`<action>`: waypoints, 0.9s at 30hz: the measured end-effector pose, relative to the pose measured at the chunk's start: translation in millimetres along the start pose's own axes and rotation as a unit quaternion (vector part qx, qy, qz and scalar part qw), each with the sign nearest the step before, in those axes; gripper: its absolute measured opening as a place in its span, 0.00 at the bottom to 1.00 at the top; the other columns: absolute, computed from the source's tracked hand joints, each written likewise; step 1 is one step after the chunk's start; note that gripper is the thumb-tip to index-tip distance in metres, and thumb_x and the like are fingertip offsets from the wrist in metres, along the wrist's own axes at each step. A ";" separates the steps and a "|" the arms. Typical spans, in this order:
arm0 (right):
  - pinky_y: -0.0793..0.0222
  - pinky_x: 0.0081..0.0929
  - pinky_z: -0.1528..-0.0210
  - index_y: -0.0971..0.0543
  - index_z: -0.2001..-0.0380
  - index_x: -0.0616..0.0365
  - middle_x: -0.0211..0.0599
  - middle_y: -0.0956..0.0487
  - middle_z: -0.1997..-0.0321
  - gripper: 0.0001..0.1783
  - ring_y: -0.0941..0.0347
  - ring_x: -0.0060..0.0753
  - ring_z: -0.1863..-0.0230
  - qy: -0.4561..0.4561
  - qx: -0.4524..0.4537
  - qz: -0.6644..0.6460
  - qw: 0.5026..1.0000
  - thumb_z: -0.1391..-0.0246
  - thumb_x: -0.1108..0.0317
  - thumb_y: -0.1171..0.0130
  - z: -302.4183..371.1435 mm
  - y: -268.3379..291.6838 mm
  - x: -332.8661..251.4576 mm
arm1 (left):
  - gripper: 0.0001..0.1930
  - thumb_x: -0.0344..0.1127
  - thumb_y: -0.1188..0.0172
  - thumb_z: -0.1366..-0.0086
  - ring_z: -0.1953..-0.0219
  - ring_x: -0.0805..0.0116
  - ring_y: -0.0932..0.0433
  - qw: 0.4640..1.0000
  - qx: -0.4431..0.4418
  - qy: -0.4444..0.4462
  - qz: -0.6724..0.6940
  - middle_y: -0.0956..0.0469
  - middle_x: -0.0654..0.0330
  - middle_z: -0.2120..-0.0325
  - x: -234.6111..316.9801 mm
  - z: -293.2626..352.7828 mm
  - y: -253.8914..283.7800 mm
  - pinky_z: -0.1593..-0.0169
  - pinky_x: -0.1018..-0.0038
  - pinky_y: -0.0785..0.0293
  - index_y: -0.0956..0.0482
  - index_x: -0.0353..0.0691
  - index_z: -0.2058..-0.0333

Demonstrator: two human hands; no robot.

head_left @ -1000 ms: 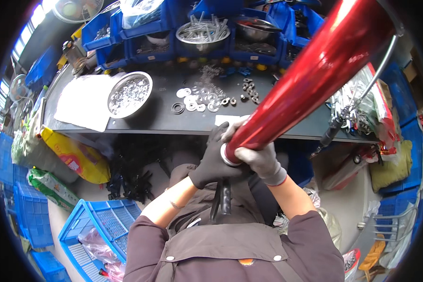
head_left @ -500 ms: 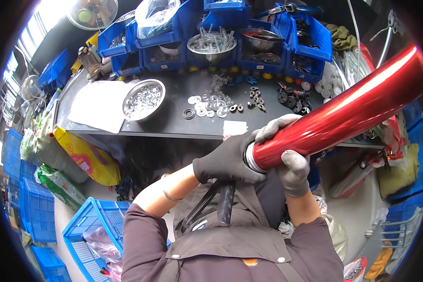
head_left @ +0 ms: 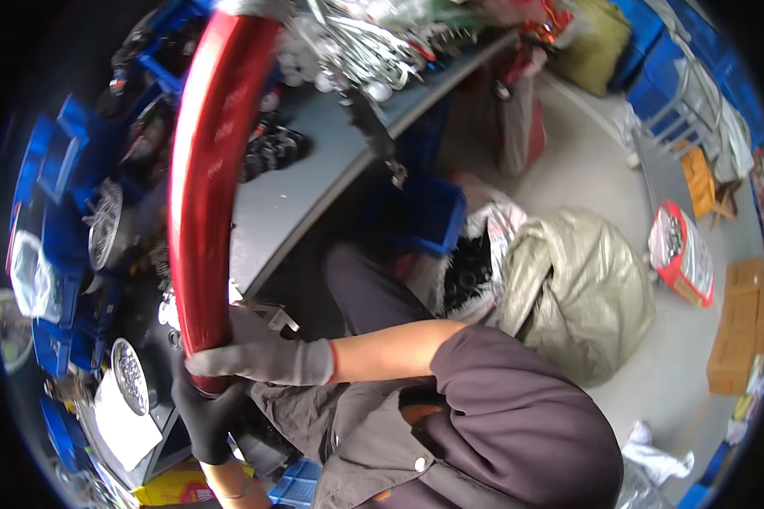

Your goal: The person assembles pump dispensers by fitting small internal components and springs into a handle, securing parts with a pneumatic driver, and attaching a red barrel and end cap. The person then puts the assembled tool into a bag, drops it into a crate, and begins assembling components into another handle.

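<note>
A long, glossy red metal tube (head_left: 202, 187) rises from my hands toward the upper edge of the view. Its upper end meets something pale and blurred, too smeared to tell. My right hand (head_left: 267, 352), in a grey-palmed glove with a red cuff, is wrapped round the tube near its lower end. Just below, my left hand (head_left: 205, 416) in a black glove closes about the bottom end, which it partly hides. Beside the tube, a group of black parts (head_left: 272, 151) lies on the dark workbench (head_left: 284, 199).
Blue bins (head_left: 51, 280) line the left. A bowl of small metal parts (head_left: 131, 377) sits by a white sheet (head_left: 119, 428). A black elongated tool (head_left: 369, 127) hangs over the bench edge. On the floor are a beige sack (head_left: 577, 297), a red-and-white bag (head_left: 683, 254) and cardboard boxes (head_left: 734, 331).
My view has turned to the right, bringing the floor and sack into sight. The tube, pointing up to the right before, now stands nearly vertical in view. Both hands keep hold of it.
</note>
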State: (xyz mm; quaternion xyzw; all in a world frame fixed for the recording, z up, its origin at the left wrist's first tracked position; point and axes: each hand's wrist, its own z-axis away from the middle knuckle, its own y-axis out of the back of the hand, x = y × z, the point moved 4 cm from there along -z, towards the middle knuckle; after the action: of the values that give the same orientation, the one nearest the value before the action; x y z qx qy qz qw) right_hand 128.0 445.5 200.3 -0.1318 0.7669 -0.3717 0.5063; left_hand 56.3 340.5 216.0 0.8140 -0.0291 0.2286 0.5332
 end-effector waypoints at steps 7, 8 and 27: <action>0.30 0.33 0.46 0.21 0.52 0.56 0.43 0.18 0.56 0.19 0.22 0.34 0.51 0.200 -0.007 0.340 0.919 0.48 0.66 0.37 81.8 110.1 -37.9 | 0.35 0.32 0.33 0.55 0.54 0.49 0.24 0.976 0.073 0.030 -0.202 0.24 0.49 0.57 -0.9 34.2 -2.0 0.48 0.58 0.29 0.28 0.36 0.45; 0.27 0.31 0.51 0.19 0.56 0.57 0.40 0.17 0.61 0.15 0.20 0.34 0.55 0.068 0.076 0.395 0.913 0.47 0.66 0.37 94.7 151.8 -59.8 | 0.35 0.31 0.33 0.57 0.54 0.47 0.24 0.980 0.043 0.038 -0.191 0.24 0.49 0.56 -5.6 43.1 -2.1 0.47 0.57 0.30 0.28 0.36 0.45; 0.32 0.46 0.43 0.23 0.52 0.62 0.60 0.25 0.46 0.25 0.32 0.59 0.40 -0.508 0.515 0.456 0.518 0.46 0.54 0.42 364.4 525.4 134.5 | 0.37 0.29 0.34 0.65 0.49 0.45 0.26 0.961 -0.117 0.102 -0.229 0.25 0.48 0.54 -18.0 44.0 -0.5 0.43 0.57 0.32 0.26 0.37 0.48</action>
State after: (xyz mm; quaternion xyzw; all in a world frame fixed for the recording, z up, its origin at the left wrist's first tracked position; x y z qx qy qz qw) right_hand 477.3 570.5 -337.6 0.3532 0.0089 -0.2899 0.8895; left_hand 55.4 298.4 193.9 0.7030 0.1864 0.1769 0.6632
